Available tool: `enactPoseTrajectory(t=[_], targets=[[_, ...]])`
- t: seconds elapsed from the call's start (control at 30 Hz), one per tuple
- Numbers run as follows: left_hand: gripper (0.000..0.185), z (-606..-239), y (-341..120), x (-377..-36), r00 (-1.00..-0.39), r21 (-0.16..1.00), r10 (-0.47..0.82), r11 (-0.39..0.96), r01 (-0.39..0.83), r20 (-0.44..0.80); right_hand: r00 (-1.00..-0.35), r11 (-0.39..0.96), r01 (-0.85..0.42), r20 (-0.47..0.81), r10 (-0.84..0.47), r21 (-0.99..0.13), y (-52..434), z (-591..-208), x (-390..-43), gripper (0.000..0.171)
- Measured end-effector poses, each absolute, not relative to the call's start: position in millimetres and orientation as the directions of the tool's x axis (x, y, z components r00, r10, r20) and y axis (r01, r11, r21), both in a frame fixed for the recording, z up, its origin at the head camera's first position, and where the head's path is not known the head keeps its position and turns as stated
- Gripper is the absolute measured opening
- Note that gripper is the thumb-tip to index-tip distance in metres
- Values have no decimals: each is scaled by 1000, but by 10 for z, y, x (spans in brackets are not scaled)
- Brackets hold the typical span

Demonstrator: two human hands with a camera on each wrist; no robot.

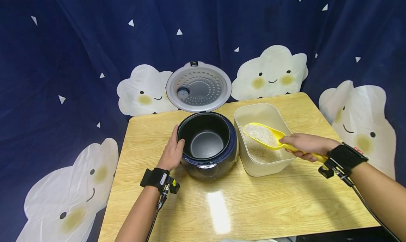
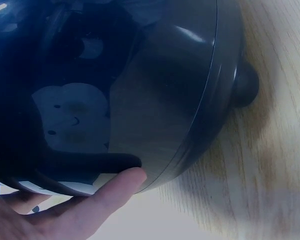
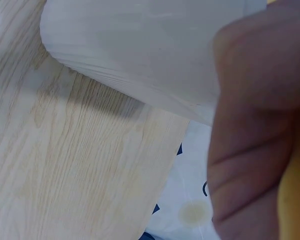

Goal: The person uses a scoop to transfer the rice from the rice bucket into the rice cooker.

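Observation:
A dark blue rice cooker [image 1: 207, 146] stands mid-table with its round lid [image 1: 198, 87] raised behind it; the black inner pot holds only a few grains. My left hand [image 1: 172, 151] rests flat against the cooker's left side, thumb at the rim; the left wrist view shows a finger [image 2: 97, 200] touching the glossy body [image 2: 155, 100]. My right hand [image 1: 306, 145] grips the handle of a yellow scoop [image 1: 263, 133] filled with white rice, held over the clear plastic tub [image 1: 253, 112] of rice. The right wrist view shows a finger [image 3: 255, 125] and the tub's wall [image 3: 140, 55].
The wooden table [image 1: 241, 203] has bare surface in front of the cooker and tub. A dark blue curtain with white cloud faces [image 1: 269, 72] surrounds the table on three sides. Both wrists wear black straps with cables.

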State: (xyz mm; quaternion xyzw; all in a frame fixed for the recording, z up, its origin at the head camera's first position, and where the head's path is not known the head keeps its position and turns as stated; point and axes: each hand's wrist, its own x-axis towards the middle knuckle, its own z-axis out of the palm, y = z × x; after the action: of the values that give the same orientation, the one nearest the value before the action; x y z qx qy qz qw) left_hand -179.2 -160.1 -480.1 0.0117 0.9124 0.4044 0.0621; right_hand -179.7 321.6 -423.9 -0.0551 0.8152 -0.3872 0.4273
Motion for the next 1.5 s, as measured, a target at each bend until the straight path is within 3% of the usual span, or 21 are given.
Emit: enactPoseTrajectory(t=[0.83,1.5], targets=[[66,-4799,-1592,-1798,-993,747,62,664,-32,-97,-623,682,227,-642,-447,-695,3215,-4229,-1797,57],[66,-4828,-1591,-1800,-995,755,60,656,-19,-77,-616,657,216,-622,-482,-723,3273,-4129,-1751,66]])
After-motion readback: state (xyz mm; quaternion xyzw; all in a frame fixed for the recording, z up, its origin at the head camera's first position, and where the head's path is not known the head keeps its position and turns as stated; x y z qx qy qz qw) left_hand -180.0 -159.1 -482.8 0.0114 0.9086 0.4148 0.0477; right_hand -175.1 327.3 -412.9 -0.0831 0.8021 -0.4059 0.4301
